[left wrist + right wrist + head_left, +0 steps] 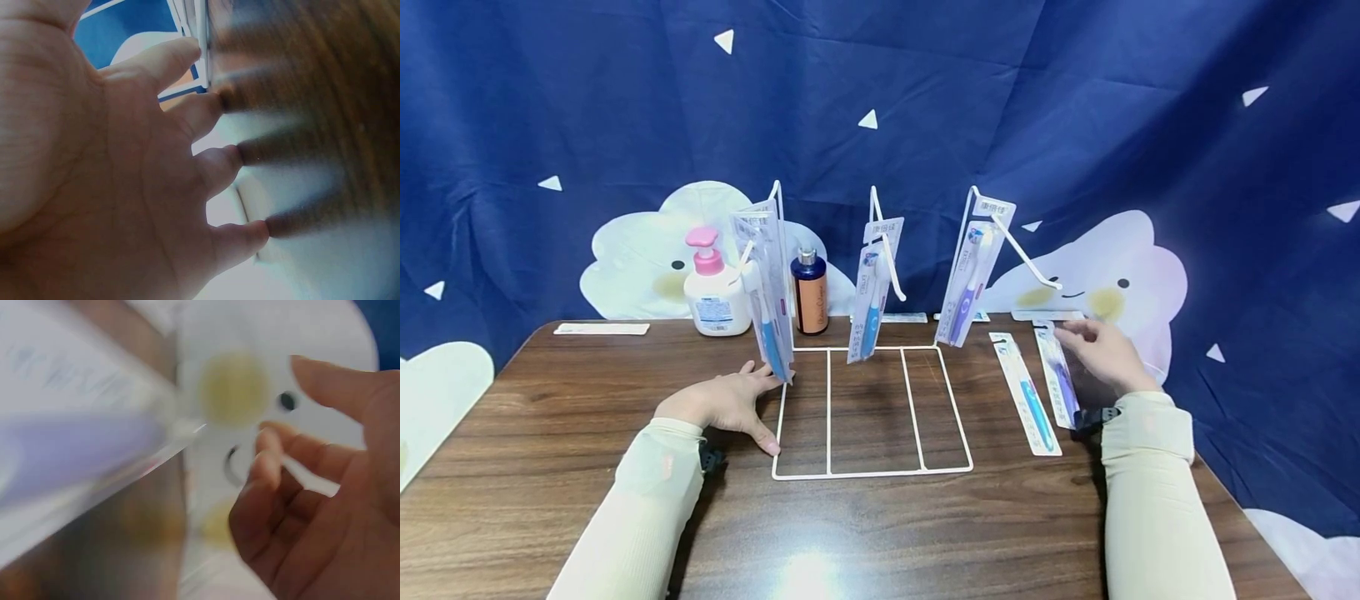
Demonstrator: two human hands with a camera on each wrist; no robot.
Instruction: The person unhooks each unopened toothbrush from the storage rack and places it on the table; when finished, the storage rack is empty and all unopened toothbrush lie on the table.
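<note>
A brown wooden table (550, 433) carries a white wire rack (872, 412) at its centre, the flat base toward six o'clock and three hooks rising at twelve. Each hook already bears a pack: a blue toothbrush pack (765, 292) on the left hook, a second blue pack (871, 292) on the middle one, a purple pack (972, 271) on the right. Judging from that, the hanging looks well along, with two packs not yet on the rack: a flat blue toothbrush pack (1026, 393) lying at three o'clock of the rack, and just beyond it a purple toothbrush pack (1058, 375).

The left hand (730, 402) rests at nine o'clock of the rack, palm down, fingers straight and spread, the fingertips (250, 234) pressing the tabletop at the rack's left edge and holding nothing. The right hand (1101, 350) hovers at the top end of the purple toothbrush pack, fingers loosely bent; whether it pinches the pack or only touches it cannot be told, as the wrist view is blurred.

A pink-topped pump bottle (713, 287) and a brown bottle (809, 292) stand at eleven o'clock.
</note>
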